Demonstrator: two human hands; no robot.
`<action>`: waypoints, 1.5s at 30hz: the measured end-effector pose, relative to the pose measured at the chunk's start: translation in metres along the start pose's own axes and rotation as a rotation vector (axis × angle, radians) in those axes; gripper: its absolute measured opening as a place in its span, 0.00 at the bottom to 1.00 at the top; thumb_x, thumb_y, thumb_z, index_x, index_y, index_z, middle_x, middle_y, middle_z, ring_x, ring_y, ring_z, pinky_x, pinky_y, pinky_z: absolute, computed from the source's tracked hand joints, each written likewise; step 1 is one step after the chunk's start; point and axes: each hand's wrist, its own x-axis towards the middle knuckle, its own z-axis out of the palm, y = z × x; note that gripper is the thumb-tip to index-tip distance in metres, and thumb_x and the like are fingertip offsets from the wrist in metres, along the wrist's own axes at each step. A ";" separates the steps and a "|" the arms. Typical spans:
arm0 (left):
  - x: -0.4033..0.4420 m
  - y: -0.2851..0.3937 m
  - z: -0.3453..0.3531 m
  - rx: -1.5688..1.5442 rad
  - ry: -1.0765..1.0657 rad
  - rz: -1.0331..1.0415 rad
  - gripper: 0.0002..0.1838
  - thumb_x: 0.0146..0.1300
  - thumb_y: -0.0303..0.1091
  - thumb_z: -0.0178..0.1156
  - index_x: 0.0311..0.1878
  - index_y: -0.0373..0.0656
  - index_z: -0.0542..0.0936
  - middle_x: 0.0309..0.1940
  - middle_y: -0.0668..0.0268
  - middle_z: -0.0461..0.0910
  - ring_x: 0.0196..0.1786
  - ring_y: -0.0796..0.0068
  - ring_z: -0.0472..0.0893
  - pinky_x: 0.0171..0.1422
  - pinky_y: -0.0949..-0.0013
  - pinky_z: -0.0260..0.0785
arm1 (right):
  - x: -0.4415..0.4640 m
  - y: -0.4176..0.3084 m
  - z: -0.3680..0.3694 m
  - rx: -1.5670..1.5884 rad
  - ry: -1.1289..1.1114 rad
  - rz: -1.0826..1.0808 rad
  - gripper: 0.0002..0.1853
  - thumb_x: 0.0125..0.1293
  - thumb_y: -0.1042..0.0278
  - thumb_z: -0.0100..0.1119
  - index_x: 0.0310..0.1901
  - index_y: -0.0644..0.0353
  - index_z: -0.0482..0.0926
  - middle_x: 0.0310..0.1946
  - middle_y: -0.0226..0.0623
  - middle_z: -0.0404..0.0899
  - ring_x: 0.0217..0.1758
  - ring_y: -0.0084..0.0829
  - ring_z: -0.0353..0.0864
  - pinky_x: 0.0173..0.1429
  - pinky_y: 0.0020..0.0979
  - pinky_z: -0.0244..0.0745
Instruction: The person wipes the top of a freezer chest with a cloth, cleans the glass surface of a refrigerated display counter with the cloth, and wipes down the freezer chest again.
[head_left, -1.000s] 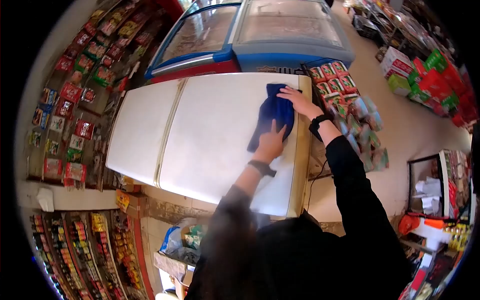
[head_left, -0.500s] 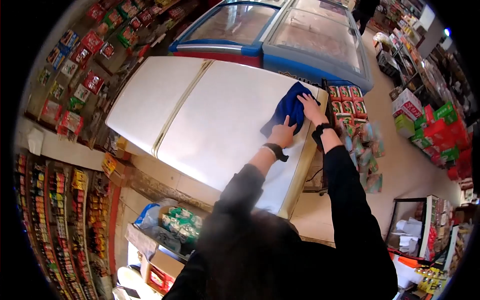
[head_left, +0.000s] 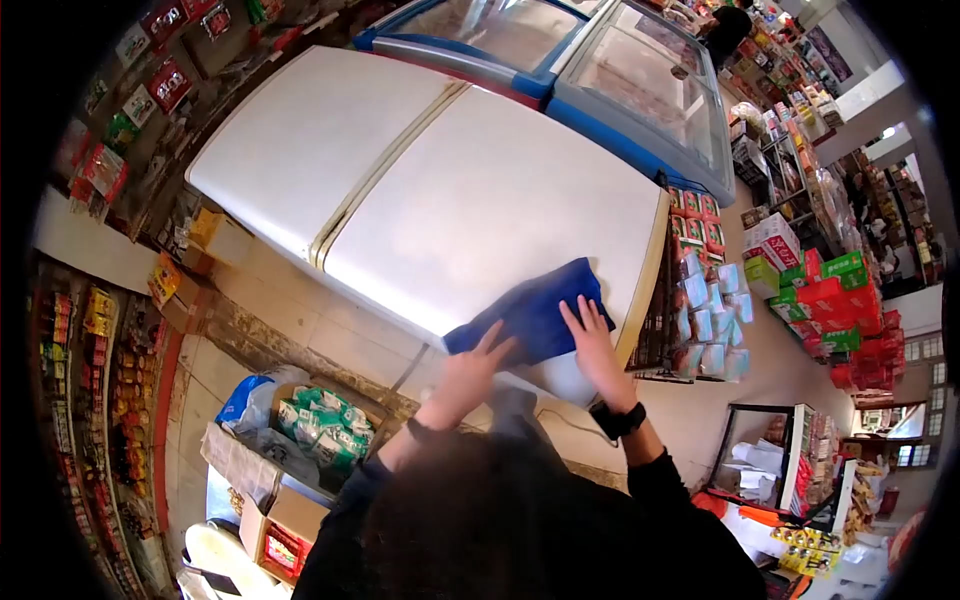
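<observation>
A blue cloth (head_left: 535, 312) lies spread on the white freezer lid (head_left: 500, 200), close to the lid's near edge. My right hand (head_left: 594, 350) rests on the cloth's right part with its fingers spread. On the cloth's left end is my left hand (head_left: 472, 372), its fingers apart and slightly blurred. Neither hand is wrapped round the cloth. A seam strip (head_left: 385, 178) divides the lid into two panels.
Glass-topped freezers (head_left: 650, 90) stand beyond the lid. A wire rack (head_left: 690, 280) of packets is at its right end. Open boxes with green packets (head_left: 325, 425) sit below left. A person (head_left: 728, 32) is far back.
Both hands and the blue cloth have moved from the lid's right end toward its near edge. The cloth is more spread out, and the view has shifted.
</observation>
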 end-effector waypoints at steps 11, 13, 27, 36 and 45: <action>-0.008 -0.035 0.003 0.138 0.011 0.019 0.44 0.50 0.18 0.54 0.73 0.60 0.61 0.75 0.61 0.54 0.30 0.56 0.83 0.27 0.59 0.74 | 0.059 -0.038 0.004 -0.044 0.036 -0.095 0.37 0.57 0.86 0.48 0.71 0.52 0.61 0.71 0.57 0.54 0.73 0.56 0.57 0.73 0.45 0.58; 0.005 -0.028 0.000 0.119 0.013 -0.026 0.42 0.51 0.18 0.54 0.71 0.59 0.63 0.75 0.59 0.55 0.30 0.56 0.83 0.28 0.59 0.74 | 0.059 -0.034 0.003 -0.028 0.025 -0.120 0.37 0.58 0.85 0.48 0.71 0.52 0.60 0.72 0.57 0.53 0.73 0.56 0.56 0.73 0.45 0.58; 0.018 -0.006 0.000 0.109 0.076 -0.123 0.37 0.51 0.20 0.54 0.67 0.58 0.70 0.72 0.60 0.60 0.35 0.52 0.83 0.35 0.56 0.75 | 0.058 -0.028 0.008 -0.002 0.076 -0.155 0.37 0.59 0.85 0.49 0.72 0.53 0.59 0.72 0.55 0.52 0.74 0.54 0.54 0.74 0.45 0.55; 0.020 -0.018 -0.003 0.091 0.034 -0.056 0.37 0.51 0.21 0.56 0.68 0.58 0.69 0.73 0.60 0.58 0.34 0.55 0.83 0.32 0.58 0.74 | 0.056 -0.037 0.016 -0.026 0.152 -0.109 0.37 0.59 0.85 0.49 0.72 0.53 0.58 0.72 0.56 0.52 0.75 0.54 0.53 0.75 0.48 0.53; 0.018 -0.072 -0.046 0.134 -0.182 0.103 0.35 0.51 0.22 0.56 0.65 0.62 0.73 0.71 0.66 0.64 0.32 0.58 0.83 0.32 0.59 0.75 | 0.051 -0.066 0.013 0.055 0.262 0.213 0.42 0.50 0.87 0.52 0.70 0.53 0.61 0.71 0.45 0.58 0.74 0.50 0.55 0.75 0.49 0.49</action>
